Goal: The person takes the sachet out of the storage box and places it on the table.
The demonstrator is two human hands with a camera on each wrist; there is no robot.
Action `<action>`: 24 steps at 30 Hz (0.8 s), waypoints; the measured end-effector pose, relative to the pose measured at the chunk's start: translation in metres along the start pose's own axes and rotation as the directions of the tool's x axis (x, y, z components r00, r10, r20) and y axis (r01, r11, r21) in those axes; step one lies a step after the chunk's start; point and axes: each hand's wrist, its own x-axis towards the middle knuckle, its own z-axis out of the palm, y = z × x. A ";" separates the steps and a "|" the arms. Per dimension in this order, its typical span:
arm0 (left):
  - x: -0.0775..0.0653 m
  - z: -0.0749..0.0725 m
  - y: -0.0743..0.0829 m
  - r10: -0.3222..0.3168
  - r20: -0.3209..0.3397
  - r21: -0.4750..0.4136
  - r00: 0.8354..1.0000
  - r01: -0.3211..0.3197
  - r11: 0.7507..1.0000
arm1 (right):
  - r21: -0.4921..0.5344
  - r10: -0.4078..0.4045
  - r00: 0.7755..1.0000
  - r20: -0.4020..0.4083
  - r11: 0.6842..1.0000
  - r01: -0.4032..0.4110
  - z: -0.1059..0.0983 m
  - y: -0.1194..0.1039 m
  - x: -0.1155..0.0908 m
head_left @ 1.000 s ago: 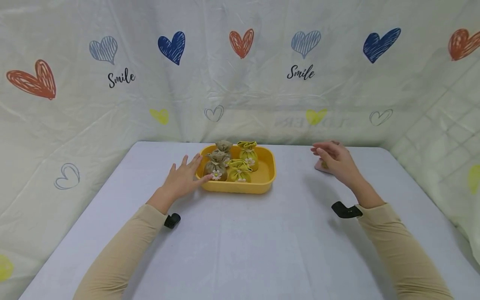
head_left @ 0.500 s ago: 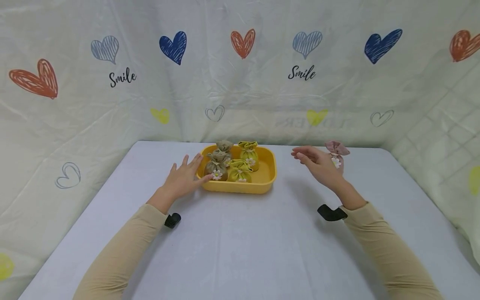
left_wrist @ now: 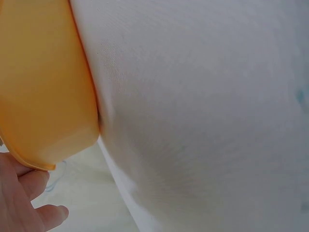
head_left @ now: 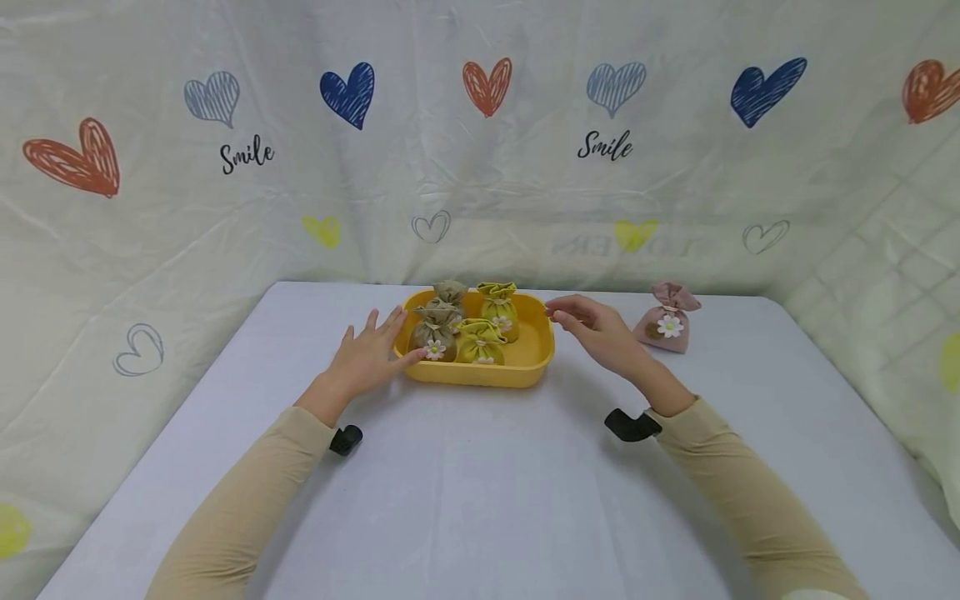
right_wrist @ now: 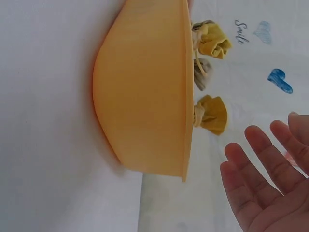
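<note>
A yellow plastic tray [head_left: 474, 377] stands near the back of the table. In its left and middle part sit two grey-brown drawstring pouches [head_left: 433, 332] and two yellow drawstring pouches [head_left: 501, 317], with white flowers on them. My left hand [head_left: 363, 354] rests its spread fingers on the tray's left rim; the left wrist view has those fingertips [left_wrist: 35, 182] at the rim. Just off the tray's right end is my right hand [head_left: 603, 337], holding nothing. Its fingers are extended and slightly bent in the right wrist view, beside the tray wall [right_wrist: 145, 87].
A pink drawstring pouch [head_left: 666, 323] with a white flower leans on the table behind and right of my right hand. The white table [head_left: 480, 483] ends at a curtain [head_left: 525, 183] printed with hearts and "Smile".
My right hand has moved left from the pink pouch to the tray's right end, leaving the pouch uncovered on the table. The left hand and the tray have stayed put.
</note>
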 end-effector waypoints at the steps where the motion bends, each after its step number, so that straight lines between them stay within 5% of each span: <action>1: 0.000 0.000 0.000 0.000 0.000 0.000 1.000 0.000 1.000 | 0.007 0.000 1.000 0.006 1.000 0.000 0.002 -0.001 0.001; 24: -0.001 0.000 0.001 -0.002 -0.004 -0.008 1.000 0.002 1.000 | 0.023 0.031 0.992 0.121 0.999 -0.034 0.046 -0.013 0.021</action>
